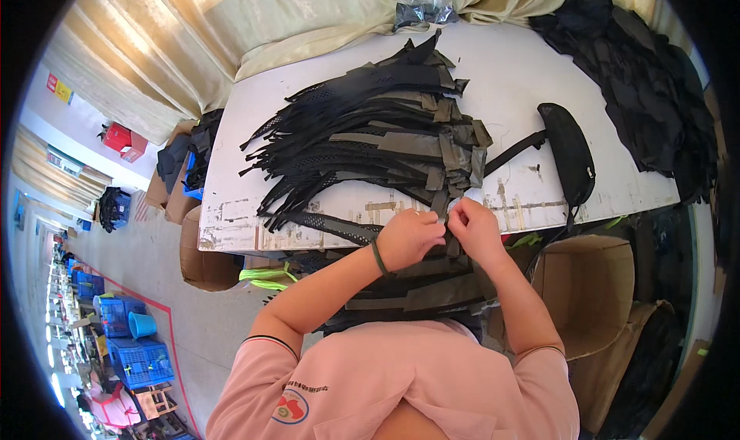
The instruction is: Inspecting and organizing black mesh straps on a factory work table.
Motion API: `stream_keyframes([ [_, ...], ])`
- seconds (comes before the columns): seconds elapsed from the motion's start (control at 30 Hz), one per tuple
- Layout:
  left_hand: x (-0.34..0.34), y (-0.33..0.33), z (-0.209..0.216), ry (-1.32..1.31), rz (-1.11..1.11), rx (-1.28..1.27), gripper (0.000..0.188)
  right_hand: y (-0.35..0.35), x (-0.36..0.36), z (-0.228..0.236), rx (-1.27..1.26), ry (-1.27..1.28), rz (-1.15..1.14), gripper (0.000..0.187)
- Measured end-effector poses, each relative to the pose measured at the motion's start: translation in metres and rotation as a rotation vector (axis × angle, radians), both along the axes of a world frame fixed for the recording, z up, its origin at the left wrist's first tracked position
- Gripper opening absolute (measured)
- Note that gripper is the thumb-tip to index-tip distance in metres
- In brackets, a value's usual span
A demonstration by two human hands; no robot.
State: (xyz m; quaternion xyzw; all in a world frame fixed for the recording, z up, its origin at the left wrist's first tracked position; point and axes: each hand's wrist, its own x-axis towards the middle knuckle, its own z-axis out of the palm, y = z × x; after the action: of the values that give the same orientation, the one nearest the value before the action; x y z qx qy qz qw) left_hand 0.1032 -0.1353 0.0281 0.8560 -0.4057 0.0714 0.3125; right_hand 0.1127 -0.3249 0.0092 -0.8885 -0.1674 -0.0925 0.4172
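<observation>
At the table's near edge, my left hand (414, 238) is closed, its fingertips pinching the end of a dark fabric strip. Close beside it, my right hand (472, 228) pinches at the same spot, thumb and fingers together. The exact bit between the fingertips is mostly hidden. A black mesh strap (331, 225) runs leftward from under my left hand. Just beyond both hands lies a layered pile of black mesh straps (370, 143), their narrow ends fanned to the left and grey-brown fabric ends stacked to the right.
A black pouch (569, 155) with a strap lies right of the pile on the white table (493, 62). Black fabric pieces (640, 85) heap at the far right. An open cardboard box (582, 286) stands below the right edge; another box (202, 255) stands below the left.
</observation>
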Motion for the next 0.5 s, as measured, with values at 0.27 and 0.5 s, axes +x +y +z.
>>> stream_keyframes([
  [0.27,-0.005,0.008,-0.005,0.148,0.076,-0.107,0.021,-0.004,-0.007,-0.022,0.434,0.565,0.033,0.016],
  [0.5,-0.012,0.007,0.002,0.264,0.105,-0.120,0.021,0.000,-0.015,0.008,0.085,0.031,0.093,0.016],
])
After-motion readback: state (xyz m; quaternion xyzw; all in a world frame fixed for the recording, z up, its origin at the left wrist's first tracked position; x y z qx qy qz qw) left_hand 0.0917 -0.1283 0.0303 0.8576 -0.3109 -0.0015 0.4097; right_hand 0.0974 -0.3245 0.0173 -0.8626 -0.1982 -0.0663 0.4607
